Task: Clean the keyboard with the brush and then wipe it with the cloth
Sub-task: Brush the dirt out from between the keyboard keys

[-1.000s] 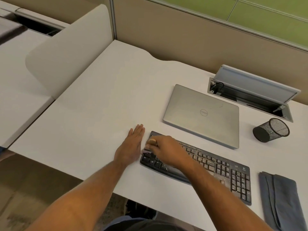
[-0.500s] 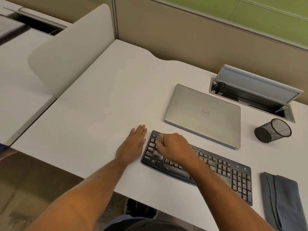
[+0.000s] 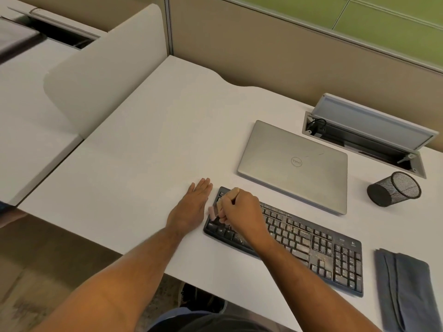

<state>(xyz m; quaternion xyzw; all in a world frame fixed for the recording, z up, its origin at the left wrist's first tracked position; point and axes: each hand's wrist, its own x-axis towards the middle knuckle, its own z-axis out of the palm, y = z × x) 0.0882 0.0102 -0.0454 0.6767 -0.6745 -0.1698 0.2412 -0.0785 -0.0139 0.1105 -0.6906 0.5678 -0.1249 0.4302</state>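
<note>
The left hand [image 3: 191,207] lies flat, fingers straight, on the smooth white desk [image 3: 143,152] just beside the black keyboard [image 3: 299,238]. The right hand [image 3: 242,212] curls around a small wooden-handled brush [image 3: 219,207], its pale bristles on the keyboard's dusty left-end keys. A folded grey cloth [image 3: 405,288] lies right of the keyboard.

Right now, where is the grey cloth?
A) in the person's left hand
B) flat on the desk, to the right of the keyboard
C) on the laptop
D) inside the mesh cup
B: the cloth lies folded on the desk just right of the keyboard, with neither hand touching it.
</note>
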